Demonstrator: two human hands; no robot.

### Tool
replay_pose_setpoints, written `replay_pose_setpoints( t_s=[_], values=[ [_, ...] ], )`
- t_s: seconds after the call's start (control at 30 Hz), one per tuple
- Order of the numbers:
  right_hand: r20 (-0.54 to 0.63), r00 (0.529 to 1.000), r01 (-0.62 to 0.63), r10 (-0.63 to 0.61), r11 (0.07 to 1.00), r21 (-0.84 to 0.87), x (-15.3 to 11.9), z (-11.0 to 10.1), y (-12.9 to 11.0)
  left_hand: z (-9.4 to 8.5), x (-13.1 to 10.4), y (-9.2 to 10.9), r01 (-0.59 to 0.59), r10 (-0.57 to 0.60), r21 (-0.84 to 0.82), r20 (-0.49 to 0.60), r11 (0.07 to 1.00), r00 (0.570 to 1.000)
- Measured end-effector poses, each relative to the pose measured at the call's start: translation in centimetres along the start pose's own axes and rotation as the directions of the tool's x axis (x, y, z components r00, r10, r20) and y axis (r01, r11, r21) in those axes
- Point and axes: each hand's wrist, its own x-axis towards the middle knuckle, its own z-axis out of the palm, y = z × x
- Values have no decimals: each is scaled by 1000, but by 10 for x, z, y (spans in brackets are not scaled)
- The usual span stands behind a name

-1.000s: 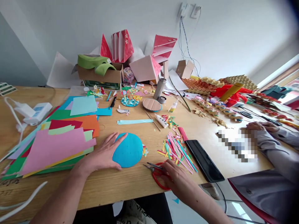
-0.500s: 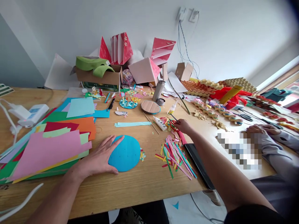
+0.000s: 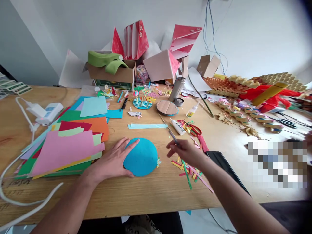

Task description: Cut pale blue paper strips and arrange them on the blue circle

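My left hand (image 3: 117,159) lies with fingers spread over the left side of a blue oval disc (image 3: 143,157), its thumb at the lower edge. A few small marks dot the disc. To the right, above the table, my right hand (image 3: 184,151) has its fingers closed round a slim grey pen (image 3: 173,137) that points up and left. Red-handled scissors (image 3: 195,130) lie just beyond that hand, beside a white glue bottle (image 3: 177,126). Beneath it is a heap of coloured paper strips (image 3: 188,177), partly covered by the hand and forearm.
Stacked coloured paper (image 3: 65,146) fills the left side, near a white power strip (image 3: 50,113) and its cable. A black tablet (image 3: 226,169) lies right of my forearm. Farther back stand a steel bottle (image 3: 177,89), a cardboard disc (image 3: 167,108) and a small glue bottle (image 3: 192,110).
My right hand has drawn back from beside the scissors toward the blue disc, bringing the pen. The scissors now lie uncovered. My left hand stays on the disc; the view has shifted right.
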Motion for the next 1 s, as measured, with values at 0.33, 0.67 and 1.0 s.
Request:
replay_pose_setpoints(
  t_s=[0.33,0.67,1.0],
  values=[
    [-50,985,-160,167,980,117,10,30,-30,0,3,-2,-37,43,53,-135,998,990],
    [-120,988,-30,94,892,452,28,34,-44,-10,4,14,17,-63,-113,-421,993,905],
    [-187,981,67,-48,993,96,63,39,-34,-7,7,8,-1,-234,-449,-468,894,852]
  ],
)
